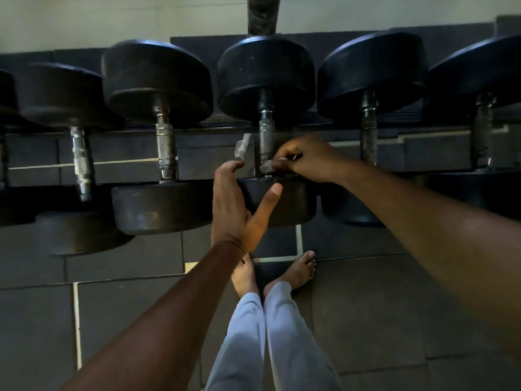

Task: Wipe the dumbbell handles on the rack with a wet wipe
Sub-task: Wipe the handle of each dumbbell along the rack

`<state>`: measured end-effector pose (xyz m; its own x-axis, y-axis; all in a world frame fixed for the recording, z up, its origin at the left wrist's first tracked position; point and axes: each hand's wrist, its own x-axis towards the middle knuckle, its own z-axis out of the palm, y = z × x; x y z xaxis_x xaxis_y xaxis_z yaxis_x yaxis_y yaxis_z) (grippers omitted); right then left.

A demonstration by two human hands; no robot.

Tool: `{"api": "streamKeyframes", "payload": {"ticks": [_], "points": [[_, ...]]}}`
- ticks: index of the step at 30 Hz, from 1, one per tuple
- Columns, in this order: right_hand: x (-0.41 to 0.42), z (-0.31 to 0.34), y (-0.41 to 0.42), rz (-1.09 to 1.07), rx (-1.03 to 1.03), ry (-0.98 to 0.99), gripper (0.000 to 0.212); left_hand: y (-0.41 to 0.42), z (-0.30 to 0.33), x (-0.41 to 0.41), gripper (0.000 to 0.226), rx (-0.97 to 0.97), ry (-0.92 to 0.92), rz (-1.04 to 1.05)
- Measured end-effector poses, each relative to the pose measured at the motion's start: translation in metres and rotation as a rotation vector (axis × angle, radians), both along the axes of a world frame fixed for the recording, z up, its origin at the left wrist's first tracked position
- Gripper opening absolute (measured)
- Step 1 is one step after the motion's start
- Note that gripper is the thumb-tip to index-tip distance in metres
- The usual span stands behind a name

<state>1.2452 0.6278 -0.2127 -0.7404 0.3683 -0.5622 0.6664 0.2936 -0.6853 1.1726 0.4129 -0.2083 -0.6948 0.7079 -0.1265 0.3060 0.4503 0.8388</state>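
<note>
- Pinching a small crumpled grey wet wipe (266, 165), the right hand (306, 159) presses it against the lower end of the middle black dumbbell's knurled steel handle (266, 136).
- Left hand (239, 204) spread, fingers straight, thumb out, just left of that handle, before the near black round weight (282, 201).
- A pale strip (242, 148) shows above the left fingertips.

Five dumbbells (266, 131) sit side by side on the rack (33, 165); both hands are at the middle one's handle (266, 136), bare feet (293, 270) right below.
</note>
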Motion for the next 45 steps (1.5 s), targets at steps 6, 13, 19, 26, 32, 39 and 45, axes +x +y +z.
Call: {"api": "streamKeyframes", "payload": {"ticks": [6,13,19,26,32,39,45], "points": [[-0.002,-0.008,-0.005,-0.282,-0.136,-0.050,0.022,-0.003,-0.011,0.003,0.055,0.049,0.033,0.037],[-0.024,-0.006,0.003,-0.010,-0.041,-0.330,0.025,-0.005,-0.016,0.002,0.048,0.073,0.030,0.027],[-0.017,-0.017,0.008,-0.117,-0.117,-0.302,0.003,-0.004,-0.019,0.003,0.046,0.090,0.067,0.038],[-0.003,-0.014,0.008,-0.182,-0.268,-0.242,0.015,-0.002,-0.018,0.003,0.043,0.110,0.094,0.049],[-0.012,-0.014,0.006,-0.148,-0.245,-0.284,0.019,-0.004,-0.022,0.002,0.043,0.100,0.109,0.039],[-0.016,-0.029,0.004,-0.203,-0.253,-0.327,0.010,-0.003,-0.022,0.002,0.043,0.109,0.128,0.043],[-0.024,-0.027,0.001,-0.149,-0.232,-0.372,0.010,-0.003,-0.021,0.002,0.042,0.103,0.122,0.040]]}}
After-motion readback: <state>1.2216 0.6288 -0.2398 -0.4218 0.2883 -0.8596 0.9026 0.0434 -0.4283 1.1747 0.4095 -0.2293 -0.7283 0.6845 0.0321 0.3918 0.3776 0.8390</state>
